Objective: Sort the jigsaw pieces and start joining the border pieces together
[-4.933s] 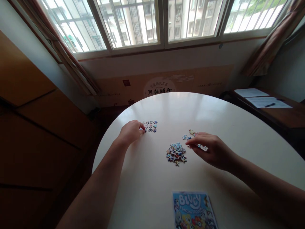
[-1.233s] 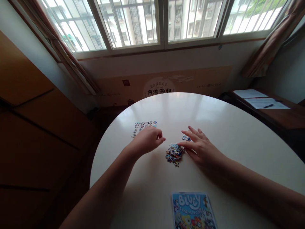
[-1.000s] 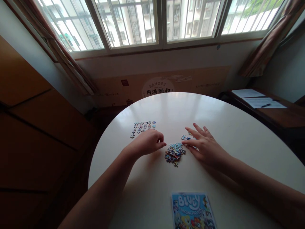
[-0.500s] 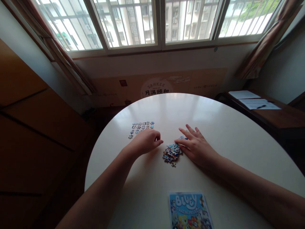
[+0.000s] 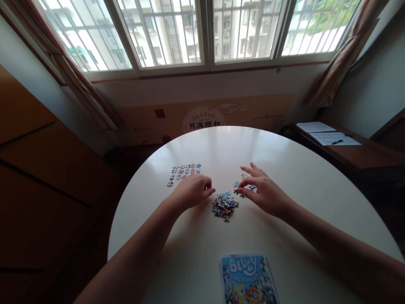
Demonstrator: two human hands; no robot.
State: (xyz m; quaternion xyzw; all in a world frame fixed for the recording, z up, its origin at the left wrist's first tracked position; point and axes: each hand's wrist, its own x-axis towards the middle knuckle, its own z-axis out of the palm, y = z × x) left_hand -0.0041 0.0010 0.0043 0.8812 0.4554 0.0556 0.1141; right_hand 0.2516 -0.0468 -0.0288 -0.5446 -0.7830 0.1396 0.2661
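Note:
A heap of small jigsaw puzzle pieces [image 5: 224, 206] lies between my hands on the white round table [image 5: 196, 261]. My left hand [image 5: 194, 190] hovers at the heap's left with its fingers curled in; whatever they may hold is hidden. At the heap's upper right, the thumb and forefinger of my right hand [image 5: 261, 188] pinch a dark green puzzle piece [image 5: 236, 191], while its other fingers stretch out. Several loose pieces [image 5: 244, 176] lie around and behind that hand. Beyond my left hand, more pieces [image 5: 182, 171] are laid out in rows, partly covered by the hand.
A picture sheet lettered "Bluey" [image 5: 248, 278] lies near the table's front edge. To the right stands a brown side table [image 5: 376, 150] with papers [image 5: 335, 138] and a pen. A wooden cabinet [image 5: 38, 190] is at the left, and a barred window lies beyond the table.
My right hand has drawn slightly away from the heap, its thumb and forefinger closing on a piece. Loose pieces now show apart from the heap. My left hand has hardly moved; the view has shifted slightly.

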